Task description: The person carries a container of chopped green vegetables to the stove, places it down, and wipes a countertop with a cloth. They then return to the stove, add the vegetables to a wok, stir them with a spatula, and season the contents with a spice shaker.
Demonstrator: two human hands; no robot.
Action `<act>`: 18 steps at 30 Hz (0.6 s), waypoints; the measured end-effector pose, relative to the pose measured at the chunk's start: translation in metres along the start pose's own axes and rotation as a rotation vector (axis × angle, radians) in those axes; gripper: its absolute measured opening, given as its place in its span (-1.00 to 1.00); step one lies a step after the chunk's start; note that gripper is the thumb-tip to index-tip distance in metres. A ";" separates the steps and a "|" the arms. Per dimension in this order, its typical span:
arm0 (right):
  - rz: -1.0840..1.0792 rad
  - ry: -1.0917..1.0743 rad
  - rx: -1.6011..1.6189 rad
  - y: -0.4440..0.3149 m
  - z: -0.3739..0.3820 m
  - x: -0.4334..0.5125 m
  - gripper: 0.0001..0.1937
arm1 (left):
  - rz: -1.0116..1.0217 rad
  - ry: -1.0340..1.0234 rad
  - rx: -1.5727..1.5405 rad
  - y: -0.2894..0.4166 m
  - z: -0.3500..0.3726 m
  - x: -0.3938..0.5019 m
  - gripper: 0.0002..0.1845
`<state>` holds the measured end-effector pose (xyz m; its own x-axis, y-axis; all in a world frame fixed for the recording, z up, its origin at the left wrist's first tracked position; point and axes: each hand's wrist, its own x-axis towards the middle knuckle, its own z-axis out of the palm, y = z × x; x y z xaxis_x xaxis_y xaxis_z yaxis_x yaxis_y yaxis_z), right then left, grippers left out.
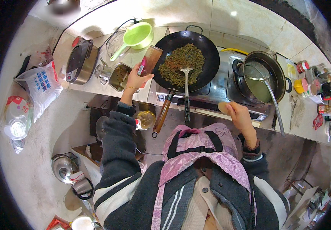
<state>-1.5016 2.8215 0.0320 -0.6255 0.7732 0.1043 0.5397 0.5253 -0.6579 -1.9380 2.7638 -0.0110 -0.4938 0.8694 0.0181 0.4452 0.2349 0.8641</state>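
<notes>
My left hand (136, 79) holds a clear jar of reddish-brown seasoning (151, 59), tilted beside the left rim of a black wok (211, 69). Between the thumb and fingers of my right hand (238, 115) is a round, flat, yellowish lid (223, 107), held in front of the stove. Chopped dark green food (185, 63) lies in the wok, with a reddish patch on its left part. A metal spatula (186, 95) rests with its blade on the food and its dark handle over the near rim. The wok's wooden handle (163, 113) points towards me.
Right of the wok, a large pot (281, 72) on the steel stove (221, 83) holds liquid and a wire skimmer (275, 100). Left stand a green strainer (139, 36), a rectangular metal container (120, 77) and a rice cooker (80, 61). Seasoning jars (302, 66) crowd the right counter.
</notes>
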 end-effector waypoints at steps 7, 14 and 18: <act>-0.165 0.290 0.232 -0.047 -0.003 0.082 -0.76 | -0.130 -0.185 -0.416 0.030 0.029 -0.046 -0.28; -0.315 0.224 0.478 -0.075 0.015 0.132 -0.70 | -0.130 -0.384 -0.524 0.076 0.060 -0.106 -0.17; -0.455 0.081 0.414 -0.086 0.017 0.116 -0.67 | -0.093 -0.386 -0.520 0.085 0.069 -0.119 -0.20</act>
<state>-1.6307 2.8602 0.0882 -0.6877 0.5372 0.4884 -0.0448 0.6400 -0.7671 -1.7897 2.7098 0.0256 -0.1659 0.9719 -0.1669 -0.0533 0.1601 0.9857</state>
